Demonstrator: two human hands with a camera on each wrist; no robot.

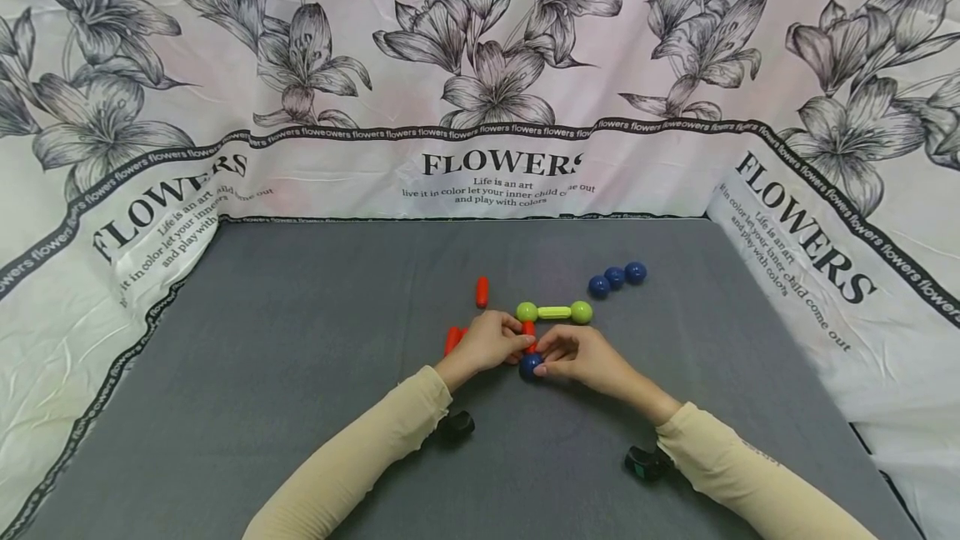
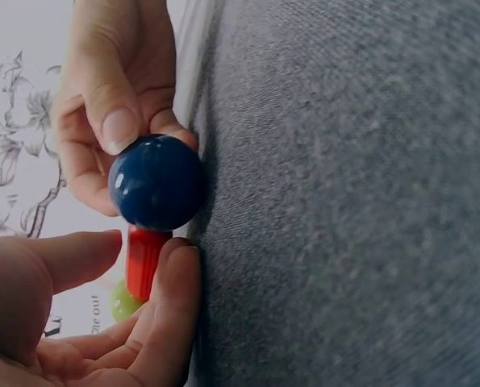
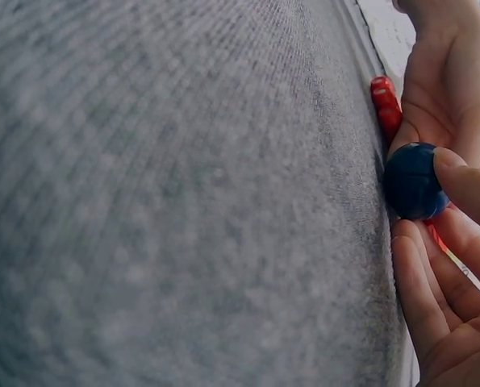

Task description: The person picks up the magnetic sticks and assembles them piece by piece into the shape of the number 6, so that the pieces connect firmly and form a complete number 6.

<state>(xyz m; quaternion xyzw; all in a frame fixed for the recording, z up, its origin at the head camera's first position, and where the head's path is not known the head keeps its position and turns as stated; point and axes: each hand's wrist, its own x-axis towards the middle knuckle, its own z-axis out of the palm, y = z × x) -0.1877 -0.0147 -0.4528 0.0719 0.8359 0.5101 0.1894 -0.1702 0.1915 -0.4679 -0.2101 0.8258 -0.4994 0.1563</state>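
Between both hands a blue ball (image 1: pixel 531 366) sits at the near end of a red rod (image 1: pixel 529 329). My right hand (image 1: pixel 588 357) pinches the ball; in the right wrist view its thumb lies on one side of the blue ball (image 3: pixel 415 182) and its fingers on the other. My left hand (image 1: pixel 491 342) holds the red rod, with thumb and fingertips on either side of the red rod (image 2: pixel 145 262) in the left wrist view. At the rod's far end is a green ball (image 1: pixel 527 312), joined by a light green rod (image 1: pixel 554 312) to another green ball (image 1: pixel 581 312).
Three blue balls (image 1: pixel 615 277) lie in a row at the back right of the grey table (image 1: pixel 300 315). A loose red rod (image 1: pixel 482 292) lies beyond my left hand, and more red rods (image 1: pixel 452 340) are partly hidden beside it. Floral cloth (image 1: pixel 495 173) hangs around the table.
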